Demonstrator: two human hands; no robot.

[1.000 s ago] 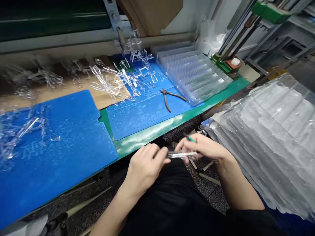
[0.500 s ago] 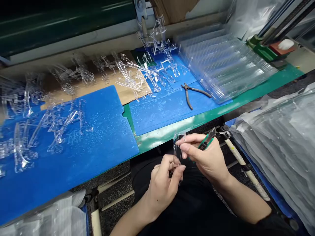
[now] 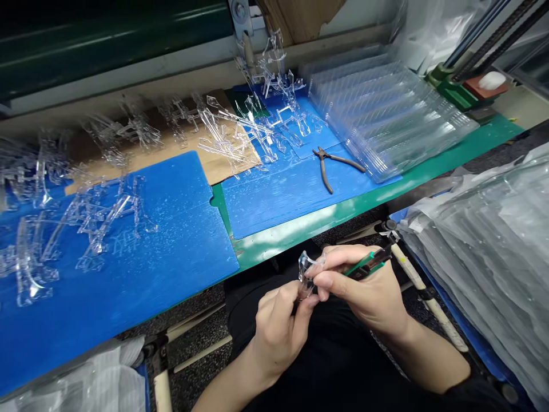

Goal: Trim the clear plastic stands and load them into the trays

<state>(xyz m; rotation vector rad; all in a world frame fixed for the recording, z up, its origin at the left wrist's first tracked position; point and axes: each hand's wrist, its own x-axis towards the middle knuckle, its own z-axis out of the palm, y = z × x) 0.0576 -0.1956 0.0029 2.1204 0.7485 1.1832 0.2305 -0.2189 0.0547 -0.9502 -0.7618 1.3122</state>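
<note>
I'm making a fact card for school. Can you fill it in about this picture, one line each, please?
Left grip: pinching a small clear plastic piece
Right grip: fingers at the same piece, also holding a green-and-black tool
Pliers: on the right blue sheet, handles spread
Clear tray stack: right of the pliers
Loose clear parts: on the left blue sheet and brown cardboard

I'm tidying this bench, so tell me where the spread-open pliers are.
In the head view, just right of centre, the pliers lie on the right-hand blue sheet, beside the near left corner of the clear trays.
</note>
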